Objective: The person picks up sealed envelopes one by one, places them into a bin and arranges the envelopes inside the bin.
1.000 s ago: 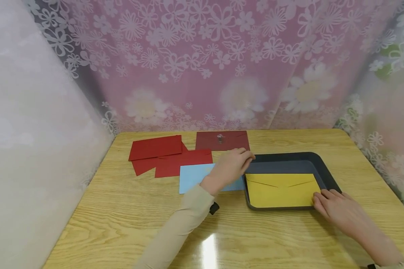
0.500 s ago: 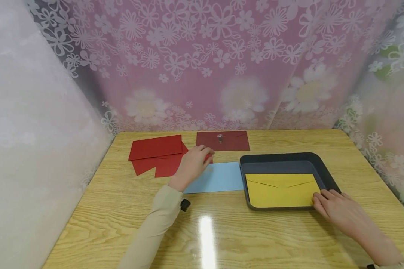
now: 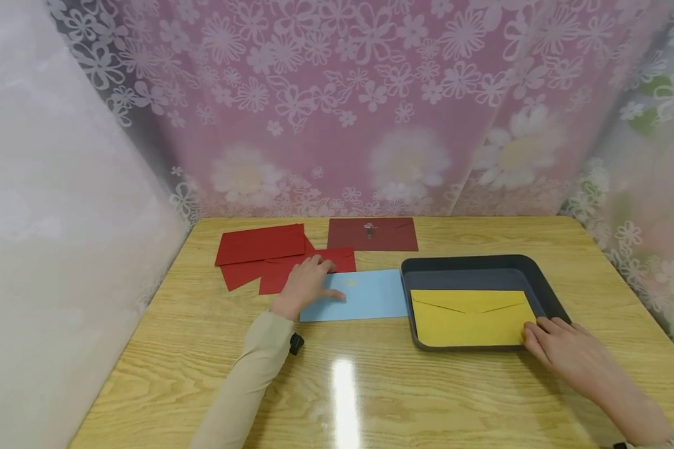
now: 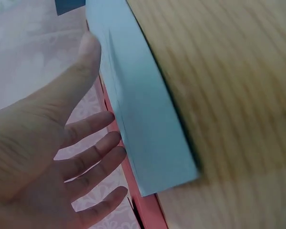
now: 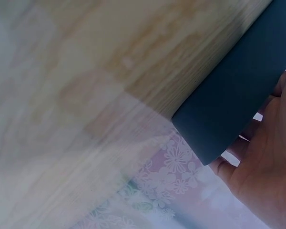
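My left hand (image 3: pixel 306 284) hovers over the left end of a light blue envelope (image 3: pixel 373 296), thumb spread away from the other fingers and nothing held. In the left wrist view those fingers (image 4: pixel 93 162) reach beside the blue envelope's edge; contact there is hard to tell. At the dark baking tray (image 3: pixel 466 264), my right hand (image 3: pixel 564 349) grips the near right corner, with its fingers curled over the rim. A yellow envelope (image 3: pixel 472 321) lies flap up inside the tray. The right wrist view shows the tray's outer wall (image 5: pixel 229 100) against my fingers.
Several red envelopes (image 3: pixel 261 243) overlap at the back left, one reaching behind the blue envelope. A dark red envelope (image 3: pixel 390 236) lies at the table's back edge. A patterned curtain (image 3: pixel 337 112) hangs behind the wooden table (image 3: pixel 404 393).
My left hand has moved leftward from the tray's left side across the blue envelope to its left end, and its thumb has spread. The right hand and tray have stayed put.
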The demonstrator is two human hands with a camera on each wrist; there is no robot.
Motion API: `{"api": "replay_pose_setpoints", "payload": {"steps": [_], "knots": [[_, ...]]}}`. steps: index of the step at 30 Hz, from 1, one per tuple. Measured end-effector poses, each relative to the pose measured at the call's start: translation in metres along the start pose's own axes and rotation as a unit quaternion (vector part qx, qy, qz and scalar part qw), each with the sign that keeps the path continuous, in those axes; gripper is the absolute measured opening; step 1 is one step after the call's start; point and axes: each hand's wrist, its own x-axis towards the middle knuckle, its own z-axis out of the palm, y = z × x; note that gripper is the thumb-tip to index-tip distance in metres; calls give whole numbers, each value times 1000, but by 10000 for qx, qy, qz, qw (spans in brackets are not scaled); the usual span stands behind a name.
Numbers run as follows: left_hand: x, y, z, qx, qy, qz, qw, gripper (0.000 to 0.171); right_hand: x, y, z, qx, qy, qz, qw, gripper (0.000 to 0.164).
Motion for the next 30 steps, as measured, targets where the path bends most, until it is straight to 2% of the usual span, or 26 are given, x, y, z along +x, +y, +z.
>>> {"api": "replay_pose_setpoints", "payload": {"steps": [4, 8, 11, 15, 18, 21, 25, 28, 30], "knots": [[0, -3, 2, 82, -45, -26, 10000, 73, 0, 0, 1, 60, -79, 92, 9999, 38], [0, -6, 3, 118, -25, -33, 9999, 62, -1, -2, 1, 146, -276, 308, 9990, 16], [0, -9, 3, 62, -46, -43, 10000, 52, 0, -2, 1, 143, -178, 310, 9993, 21], [0, -15, 4, -443, 112, 51, 9989, 41, 1, -1, 2, 139, 37, 239, 9996, 31], [-1, -17, 2, -816, 438, 198, 9955, 31, 1, -1, 1, 161, 51, 261, 9995, 27], [-2, -17, 1, -812, 862, 436, 9920, 22, 1, -2, 1, 149, 89, 229, 9996, 31], [-4, -15, -3, -301, 1651, 805, 9825, 20, 2, -2, 0, 110, 128, 153, 9997, 38], [-6, -13, -10, 225, 2259, 1035, 9684, 24, 2, -3, -1, 114, 108, 171, 9997, 37], [-7, -11, -16, 513, 2613, 1160, 9569, 26, 2, -4, -1, 136, 71, 231, 9996, 30]]}}
